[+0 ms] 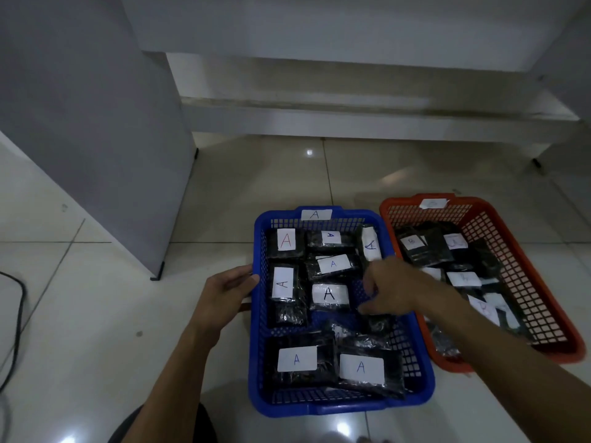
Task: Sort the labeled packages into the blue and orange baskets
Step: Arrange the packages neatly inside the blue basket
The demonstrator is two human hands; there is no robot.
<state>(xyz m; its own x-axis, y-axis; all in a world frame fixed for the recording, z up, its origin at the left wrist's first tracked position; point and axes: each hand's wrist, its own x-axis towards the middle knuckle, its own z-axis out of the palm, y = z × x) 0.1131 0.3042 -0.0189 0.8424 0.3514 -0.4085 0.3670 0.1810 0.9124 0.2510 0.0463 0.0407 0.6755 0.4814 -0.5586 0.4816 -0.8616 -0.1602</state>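
Packages (329,294) look all sorted: A's in blue basket (319,407), B's in orange basket (511,225). Left hand (220,302) grips blue's rim; right hand (393,289) fingers curled, can't tell if holding anything.

- Dim, bluish indoor light; overhead lamps show as small white glare spots on the glossy floor tiles (309,152).
- Wide-angle lens bends straight lines near the frame edges.
- Slight blur softens the right hand (391,287).
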